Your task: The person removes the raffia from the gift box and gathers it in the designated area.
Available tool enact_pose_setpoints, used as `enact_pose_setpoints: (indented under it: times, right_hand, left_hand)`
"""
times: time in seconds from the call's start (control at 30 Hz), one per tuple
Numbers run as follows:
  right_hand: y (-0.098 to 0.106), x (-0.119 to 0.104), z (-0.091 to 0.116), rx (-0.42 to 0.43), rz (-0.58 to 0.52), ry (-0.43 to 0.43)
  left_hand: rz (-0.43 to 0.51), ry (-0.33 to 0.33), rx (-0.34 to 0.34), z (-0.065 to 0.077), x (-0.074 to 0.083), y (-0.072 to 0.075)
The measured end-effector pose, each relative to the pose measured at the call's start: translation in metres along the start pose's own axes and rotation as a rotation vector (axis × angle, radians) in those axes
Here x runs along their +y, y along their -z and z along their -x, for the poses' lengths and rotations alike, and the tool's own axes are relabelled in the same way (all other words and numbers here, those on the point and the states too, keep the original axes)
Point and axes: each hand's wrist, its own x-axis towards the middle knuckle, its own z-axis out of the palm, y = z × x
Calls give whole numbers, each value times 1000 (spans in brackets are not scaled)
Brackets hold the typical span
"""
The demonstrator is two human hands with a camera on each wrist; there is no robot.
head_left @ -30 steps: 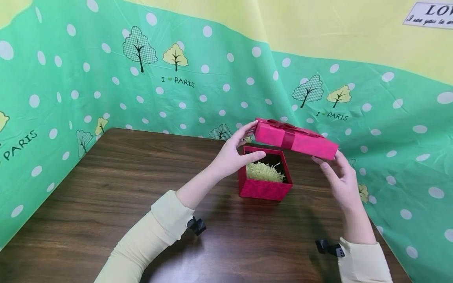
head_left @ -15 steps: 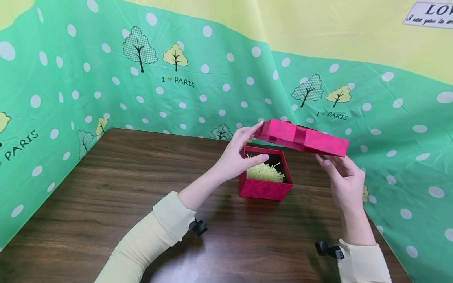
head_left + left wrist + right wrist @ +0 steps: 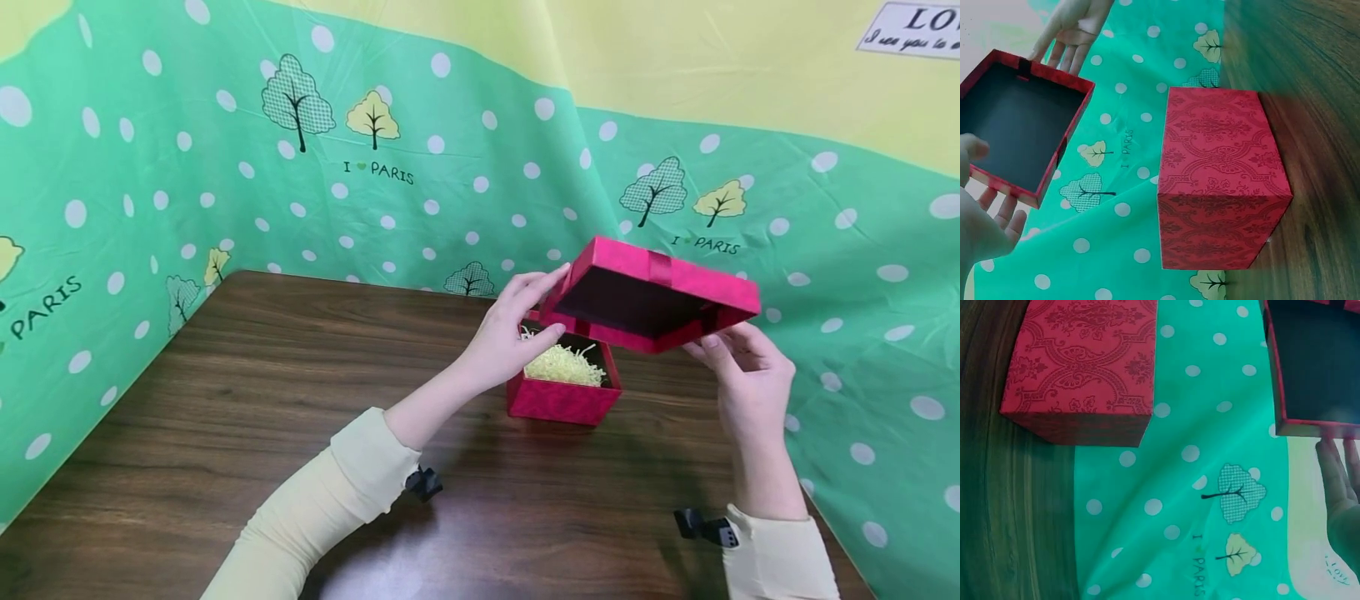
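Head view, left hand [image 3: 504, 337] and right hand [image 3: 752, 379] holding lid [image 3: 647, 302], open box [image 3: 564, 402]

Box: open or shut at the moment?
Open. The lid is off, tilted with its dark inside showing, and pale shredded filler is visible inside the box.

A red, dark-patterned box [image 3: 562, 404] is standing upright and uncovered on the worktop [image 3: 300, 375], holding pale yellow shreds [image 3: 562, 367]. Its matching shallow lid [image 3: 630, 302], banded with darker red ribbon [image 3: 660, 269], is hanging tilted above it, showing a black inside.
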Motion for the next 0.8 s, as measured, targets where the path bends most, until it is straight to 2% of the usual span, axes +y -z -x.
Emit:
enact_pose_setpoints:
  times: [0.13, 0.23, 0.47, 0.63, 0.8]
  right_hand:
    - [2, 1, 0, 8, -15, -8]
    - [4, 0, 1, 14, -32, -19]
    - [8, -2, 1, 18, -54, -9]
    - [16, -4, 2, -26, -104, 1]
    - [25, -5, 3, -62, -56, -25]
  left_hand:
    - [-51, -56, 9, -1, -1, -1]
    - [-49, -65, -2, -1, -1, 0]
    - [34, -1, -59, 1, 1, -2]
    - [108, 53, -96, 3, 4, -4]
    - [117, 78, -111, 6, 5, -9]
